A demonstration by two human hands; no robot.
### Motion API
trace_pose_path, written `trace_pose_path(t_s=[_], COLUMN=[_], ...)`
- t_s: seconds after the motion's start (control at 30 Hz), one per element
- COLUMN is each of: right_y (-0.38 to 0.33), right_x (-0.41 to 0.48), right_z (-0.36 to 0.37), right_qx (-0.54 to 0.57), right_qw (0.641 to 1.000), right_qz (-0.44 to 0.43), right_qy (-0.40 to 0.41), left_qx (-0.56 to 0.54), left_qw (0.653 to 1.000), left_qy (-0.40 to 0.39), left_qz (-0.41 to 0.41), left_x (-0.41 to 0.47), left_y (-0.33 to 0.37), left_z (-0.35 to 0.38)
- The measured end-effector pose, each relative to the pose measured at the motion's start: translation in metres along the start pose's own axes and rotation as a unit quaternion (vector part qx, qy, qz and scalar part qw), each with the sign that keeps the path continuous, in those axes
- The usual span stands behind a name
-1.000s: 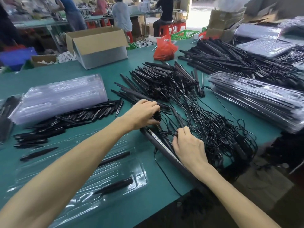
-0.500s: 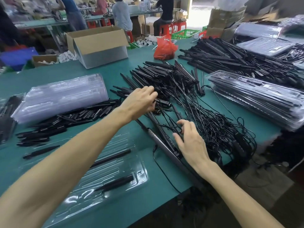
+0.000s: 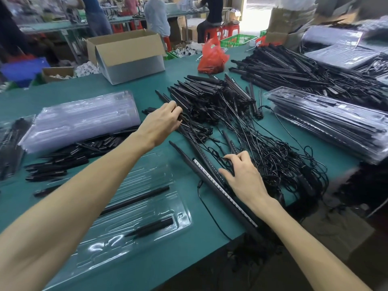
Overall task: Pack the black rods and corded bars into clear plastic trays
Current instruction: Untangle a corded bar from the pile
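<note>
– Black cords (image 3: pixel 279 164) knot the whole heap. Where does one start?
– With a single bar. The left hand (image 3: pixel 161 122) is at the left edge of the pile of corded bars (image 3: pixel 210 93), fingers curled down among them; whether its grip has closed on one, I cannot tell. The right hand (image 3: pixel 241 175) lies nearer, grip spread, fingers resting on the tangle beside the bar with the white strip (image 3: pixel 206 174).
– And the tray?
– The clear tray (image 3: pixel 182 208) lies near left on the bench (image 3: pixel 180 74), with a long black rod (image 3: pixel 134 200) and a shorter piece (image 3: pixel 153 226) seated in it. I'd pin the cords with the right, draw one bar out lengthwise, free its lead, then lay it in an open slot.
</note>
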State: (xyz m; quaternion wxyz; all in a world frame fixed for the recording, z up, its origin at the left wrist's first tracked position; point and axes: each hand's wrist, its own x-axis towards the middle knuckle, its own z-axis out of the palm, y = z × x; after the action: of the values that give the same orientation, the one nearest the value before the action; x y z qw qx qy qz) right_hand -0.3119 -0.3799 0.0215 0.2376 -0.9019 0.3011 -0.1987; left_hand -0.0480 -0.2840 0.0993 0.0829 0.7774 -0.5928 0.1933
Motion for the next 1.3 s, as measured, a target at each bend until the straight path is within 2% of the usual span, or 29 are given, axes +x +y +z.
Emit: trace_pose_path(t_s=[0.1, 0.23, 0.3, 0.37, 0.47, 0.57, 0.7, 0.77, 0.83, 0.9, 0.97, 1.0, 1.07, 1.13, 1.17, 1.23, 1.3], right_y=[-0.008, -0.024, -0.030, -0.031, -0.031, -0.031, -0.040, -0.052, -0.064, -0.076, -0.091, -0.100, -0.119, -0.134, -0.139, -0.143, -0.145], right_x=[-0.002, -0.017, -0.032, -0.046, -0.049, -0.041, -0.022, -0.003, 0.021, 0.043, 0.060, 0.067, 0.081, 0.093, 0.099, 0.107, 0.109], right_z=[0.000, -0.009, -0.010, -0.004, -0.002, -0.008, -0.010, -0.014, -0.019, -0.023, -0.024, -0.024, -0.021, -0.019, -0.017, -0.013, -0.006], right_qx=[0.017, -0.038, -0.088, -0.133, -0.165, -0.070, -0.022, 0.077, 0.208, 0.292, 0.337, 0.358, 0.394, 0.411, 0.413, 0.396, 0.359], right_qw=[1.000, 0.993, 0.988, 0.983, 0.979, 0.991, 0.993, 0.990, 0.967, 0.938, 0.921, 0.914, 0.899, 0.890, 0.889, 0.897, 0.916], right_qz=[-0.009, -0.107, -0.120, -0.097, -0.100, -0.082, -0.078, -0.054, -0.006, 0.045, 0.070, 0.078, 0.109, 0.135, 0.144, 0.157, 0.149], right_qy=[-0.015, 0.034, -0.031, -0.084, -0.065, -0.079, -0.091, -0.109, -0.147, -0.180, -0.182, -0.173, -0.155, -0.143, -0.137, -0.120, -0.103], left_qx=[-0.028, -0.033, -0.028, -0.081, -0.166, -0.200, -0.239, -0.249, -0.268, -0.238, -0.203, -0.236, -0.380, -0.534, -0.606, -0.724, -0.792], left_qw=[0.999, 0.999, 0.998, 0.994, 0.983, 0.977, 0.962, 0.946, 0.920, 0.904, 0.907, 0.904, 0.859, 0.783, 0.731, 0.600, 0.502], left_qy=[-0.009, -0.005, 0.008, 0.001, -0.043, -0.045, 0.091, 0.143, 0.177, 0.195, 0.192, 0.182, 0.125, 0.021, -0.033, -0.102, -0.095], left_qz=[-0.021, -0.031, -0.056, -0.077, -0.069, -0.064, -0.099, -0.148, -0.224, -0.297, -0.314, -0.307, -0.319, -0.317, -0.312, -0.323, -0.334], left_x=[-0.004, -0.009, -0.007, -0.004, -0.004, -0.012, -0.028, -0.037, -0.047, -0.057, -0.068, -0.072, -0.077, -0.084, -0.088, -0.091, -0.091], left_y=[0.000, 0.013, 0.024, 0.037, 0.053, 0.060, 0.058, 0.054, 0.053, 0.054, 0.054, 0.056, 0.063, 0.077, 0.085, 0.099, 0.104], left_z=[0.000, 0.003, 0.007, 0.011, 0.016, 0.018, 0.007, 0.002, -0.002, -0.005, -0.007, -0.010, -0.017, -0.024, -0.028, -0.034, -0.037])
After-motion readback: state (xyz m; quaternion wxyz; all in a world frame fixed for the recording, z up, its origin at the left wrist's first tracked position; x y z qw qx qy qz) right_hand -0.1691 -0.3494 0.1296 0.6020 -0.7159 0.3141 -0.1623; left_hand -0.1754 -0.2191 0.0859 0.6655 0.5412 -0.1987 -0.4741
